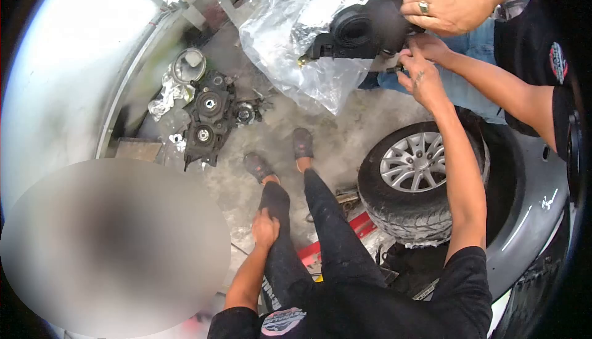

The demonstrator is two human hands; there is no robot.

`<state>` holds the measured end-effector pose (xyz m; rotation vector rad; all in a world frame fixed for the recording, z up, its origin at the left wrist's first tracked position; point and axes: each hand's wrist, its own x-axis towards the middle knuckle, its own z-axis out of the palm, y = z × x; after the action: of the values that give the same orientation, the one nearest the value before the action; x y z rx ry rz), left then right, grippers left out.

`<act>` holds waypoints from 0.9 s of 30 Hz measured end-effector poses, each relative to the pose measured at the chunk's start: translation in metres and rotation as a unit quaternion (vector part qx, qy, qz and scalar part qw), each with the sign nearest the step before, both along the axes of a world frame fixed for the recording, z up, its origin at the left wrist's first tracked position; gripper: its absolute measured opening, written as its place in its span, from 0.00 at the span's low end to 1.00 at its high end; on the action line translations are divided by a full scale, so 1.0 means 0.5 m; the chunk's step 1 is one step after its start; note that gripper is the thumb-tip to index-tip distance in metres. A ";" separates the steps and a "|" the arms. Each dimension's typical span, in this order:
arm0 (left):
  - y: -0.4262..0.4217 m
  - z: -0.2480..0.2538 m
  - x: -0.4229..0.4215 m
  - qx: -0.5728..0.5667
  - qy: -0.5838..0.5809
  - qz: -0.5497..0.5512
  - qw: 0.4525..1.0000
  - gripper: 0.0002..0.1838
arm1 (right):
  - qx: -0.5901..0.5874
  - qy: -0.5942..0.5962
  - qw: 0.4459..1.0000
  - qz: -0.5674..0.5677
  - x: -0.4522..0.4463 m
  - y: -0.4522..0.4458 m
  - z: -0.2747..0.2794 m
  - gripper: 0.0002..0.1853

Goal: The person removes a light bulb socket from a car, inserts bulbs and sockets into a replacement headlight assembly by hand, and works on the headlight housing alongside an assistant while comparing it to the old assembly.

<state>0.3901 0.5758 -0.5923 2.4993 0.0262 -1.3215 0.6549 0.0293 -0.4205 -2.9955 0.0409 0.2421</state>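
My left hand (265,228) rests on my dark trouser leg (275,200) with its fingers curled in; whether it holds cloth is hidden. My right hand (422,75) reaches up to the lower edge of a black headlight housing (354,28), its fingers pinched round a small dark piece (399,68) too small to name. The housing, with a round cap on its back, lies partly in a clear plastic bag (327,86). A co-worker's ringed hand (441,11) lies on the housing's right end. Their other hand (431,48) is close beside my right fingers.
Another headlight assembly (209,114), opened up, lies on the floor with loose parts around it. A wheel with a silver rim (416,163) lies on its side below my right arm. Right of it curves a grey fender (530,216). A red bar (333,240) lies near my legs.
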 end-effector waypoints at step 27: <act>0.007 0.007 -0.027 -0.014 -0.043 -0.021 0.999 0.27 | 0.168 -0.016 0.981 -0.093 -0.056 -0.049 -0.002 0.19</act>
<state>0.3765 0.5796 -0.5889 2.5435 -0.0629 -1.2213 0.6271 0.0048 -0.4214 -2.6375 0.2497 0.1616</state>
